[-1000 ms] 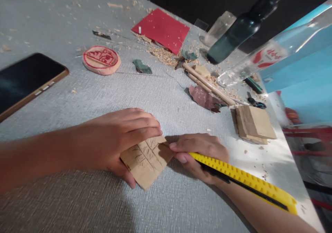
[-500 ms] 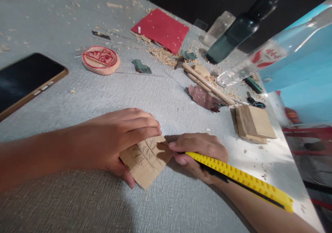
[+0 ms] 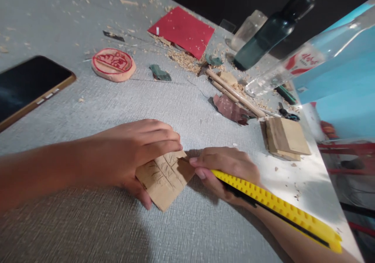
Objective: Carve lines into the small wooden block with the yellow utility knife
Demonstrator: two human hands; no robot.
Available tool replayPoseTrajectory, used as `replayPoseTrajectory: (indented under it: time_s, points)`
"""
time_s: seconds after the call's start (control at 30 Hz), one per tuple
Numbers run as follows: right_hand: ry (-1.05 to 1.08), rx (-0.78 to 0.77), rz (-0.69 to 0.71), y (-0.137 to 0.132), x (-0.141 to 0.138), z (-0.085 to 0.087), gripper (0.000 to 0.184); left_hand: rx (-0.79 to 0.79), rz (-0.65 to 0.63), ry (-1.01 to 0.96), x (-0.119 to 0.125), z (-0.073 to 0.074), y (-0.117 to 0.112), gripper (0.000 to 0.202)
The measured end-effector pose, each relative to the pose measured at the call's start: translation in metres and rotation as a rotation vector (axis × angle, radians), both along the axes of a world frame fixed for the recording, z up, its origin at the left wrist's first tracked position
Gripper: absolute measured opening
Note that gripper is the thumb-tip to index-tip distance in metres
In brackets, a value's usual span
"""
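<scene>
Swung slightly toward the near side at its rear end since half a second ago, a yellow-and-black utility knife (image 3: 278, 204) slants back toward the right edge of the gray textured surface (image 3: 123, 102), while the small square wooden block (image 3: 164, 181) at its front end sits in all but the same spot, well inside that edge. Dark lines, a cross and short strokes, mark the block's upper face; whether drawn or cut is too small to tell. The left hand (image 3: 143, 142) braces it, fingers close together over the far side, thumb against the near left side. The right hand (image 3: 227, 163) pinches the knife's front between thumb and index finger at the block's right corner, where shadow hides whether the blade bites. By its look, the wood is light, stiff and not slippery, though a thin corner could splinter along the grain; the sides away from the blade offer the safest hold. Beyond lie what appears to be torn brown sandpaper (image 3: 230, 108) and, nearer the right edge, stacked wood blocks (image 3: 287, 138). Farther out are a round wood slice (image 3: 113, 64) with a red design, a smartphone (image 3: 35, 83) to its left and, toward the far edge, a red sheet (image 3: 183, 32) beside wood shavings (image 3: 186, 61). Near the far right corner stand a dark green bottle (image 3: 263, 40) and a clear plastic bottle (image 3: 304, 59).
</scene>
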State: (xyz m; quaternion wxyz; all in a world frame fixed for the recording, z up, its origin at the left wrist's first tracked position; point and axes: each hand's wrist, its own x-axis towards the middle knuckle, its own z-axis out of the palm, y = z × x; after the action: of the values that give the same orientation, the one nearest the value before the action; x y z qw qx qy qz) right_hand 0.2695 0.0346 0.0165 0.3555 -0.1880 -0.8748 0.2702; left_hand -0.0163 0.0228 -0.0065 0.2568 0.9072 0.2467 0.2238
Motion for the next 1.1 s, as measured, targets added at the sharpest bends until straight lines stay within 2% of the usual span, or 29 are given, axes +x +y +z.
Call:
replayPoseTrajectory:
  time_s: [0.2, 0.33, 0.43, 0.7, 0.97, 1.1]
  points:
    - [0.005, 0.027, 0.047, 0.004, 0.004, 0.001, 0.011, -0.005, -0.013, 0.056, -0.001, 0.004, 0.001, 0.081]
    - [0.093, -0.079, 0.03, 0.004, 0.003, -0.005, 0.012, -0.022, 0.001, 0.048, -0.001, 0.005, -0.001, 0.08]
    - [0.081, -0.115, -0.008, -0.001, 0.001, -0.004, 0.009, -0.013, 0.001, 0.056, 0.0, 0.003, -0.001, 0.081]
    - [-0.019, -0.181, -0.142, -0.016, -0.005, 0.01, 0.009, -0.013, -0.003, 0.043, 0.001, 0.001, -0.001, 0.082]
    - [0.092, -0.088, -0.058, -0.016, -0.004, -0.008, 0.012, 0.037, -0.003, 0.009, 0.0, -0.003, -0.001, 0.085]
    - [0.116, -0.1, -0.022, -0.014, -0.004, -0.014, 0.018, 0.041, 0.012, 0.017, 0.001, -0.003, -0.001, 0.084]
